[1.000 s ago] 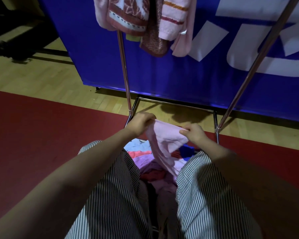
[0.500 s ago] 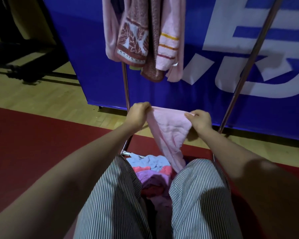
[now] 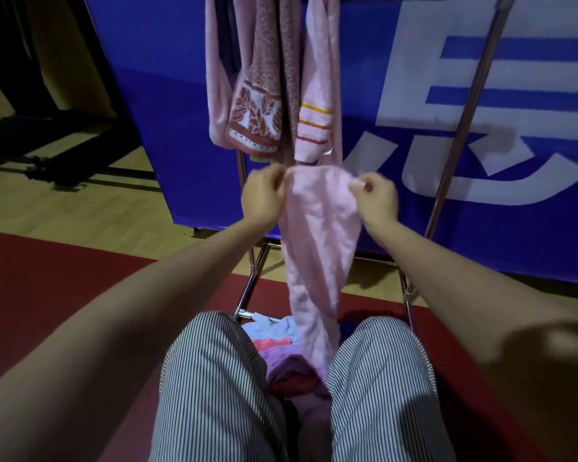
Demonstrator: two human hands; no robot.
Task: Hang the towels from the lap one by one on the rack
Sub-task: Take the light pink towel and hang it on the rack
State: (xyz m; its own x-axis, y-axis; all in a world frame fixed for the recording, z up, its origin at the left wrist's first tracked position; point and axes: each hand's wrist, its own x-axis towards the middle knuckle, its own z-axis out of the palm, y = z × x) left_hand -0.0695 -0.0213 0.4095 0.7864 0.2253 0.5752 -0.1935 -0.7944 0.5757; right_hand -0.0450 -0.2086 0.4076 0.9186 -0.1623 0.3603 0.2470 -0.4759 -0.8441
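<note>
Your left hand (image 3: 263, 195) and right hand (image 3: 377, 198) each pinch an upper corner of the pink towel (image 3: 317, 235), fingers closed tight on the cloth, so its top edge stretches between them. The towel hangs straight down from your grip, narrowing as it falls, and its lower end reaches the gap between your striped trouser legs (image 3: 214, 388). There the pile of towels (image 3: 281, 358) lies on your lap — light blue, coral, purple and dark red folds showing. The top edge you hold sits just below the towels already hung on the rack (image 3: 461, 128): a leaf-patterned one (image 3: 256, 115), a pink one with orange and red stripes (image 3: 314, 128), and plain pink ones beside them. The rack's metal uprights slant either side of your arms, in front of a blue banner (image 3: 167, 95).
</note>
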